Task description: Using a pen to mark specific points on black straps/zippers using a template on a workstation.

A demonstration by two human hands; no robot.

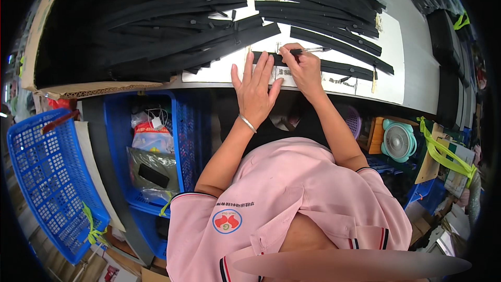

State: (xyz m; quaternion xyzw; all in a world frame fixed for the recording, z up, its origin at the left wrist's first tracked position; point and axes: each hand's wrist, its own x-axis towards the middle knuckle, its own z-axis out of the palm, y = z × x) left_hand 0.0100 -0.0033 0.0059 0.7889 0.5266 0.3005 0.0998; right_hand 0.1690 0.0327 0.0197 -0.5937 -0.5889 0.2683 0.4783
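My left hand [255, 90] lies flat, fingers stretched out, with its fingertips pressing on a black fabric strip [344, 69] near the table's front edge. The strip runs to the right beneath both hands and carries a small dark tab, perhaps a zipper pull. My right hand [307, 74] is closed round a pen [315, 49], whose clear end points right. The pen's tip is hidden by my fingers, close to the strip. Under the strip is a white board [392, 86] with dark marks. More black strips [339, 47] lie side by side just beyond my right hand.
A large heap of black strips [209, 47] fills a cardboard box [104, 90] at the left. Blue baskets [180, 151] stand below the table on that side, one holding bags and a phone [153, 176]. A small fan [399, 141] sits at the lower right.
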